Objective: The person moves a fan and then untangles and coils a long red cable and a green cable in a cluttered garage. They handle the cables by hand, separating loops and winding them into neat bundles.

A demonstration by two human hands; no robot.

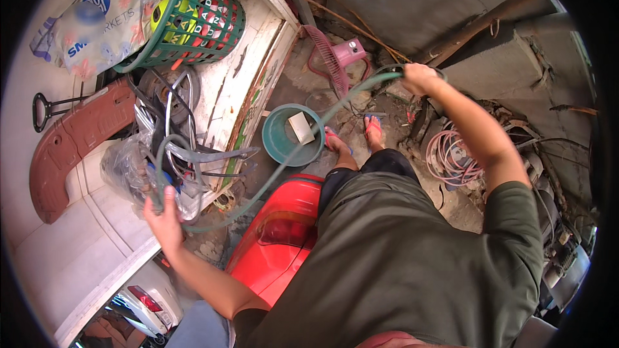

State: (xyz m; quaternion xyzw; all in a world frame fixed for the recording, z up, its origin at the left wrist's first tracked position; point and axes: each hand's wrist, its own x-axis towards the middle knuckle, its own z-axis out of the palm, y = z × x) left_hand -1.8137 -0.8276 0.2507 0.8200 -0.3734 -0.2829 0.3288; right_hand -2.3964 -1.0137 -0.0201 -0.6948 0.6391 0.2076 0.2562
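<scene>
A long green hose (280,166) sags between my two hands, crossing in front of the bucket. My right hand (420,80), raised at the far right, is closed around it, and a small bend of hose shows past the fist. At the left my left hand (165,222) has the hose between thumb and fingers, low over the edge of the white shelf; its grip is partly blurred. From there a loop of hose rises beside a clear plastic bag (122,171) and a tangle of grey and black tubes (184,116).
A teal bucket (274,145) with a pale box (301,129) stands by my feet, near a pink fan (335,58). On the white shelf (97,254) are a green basket (209,19) and a brown curved panel (71,145). A red motorbike body (271,251) and a coiled pink hose (442,161) flank me.
</scene>
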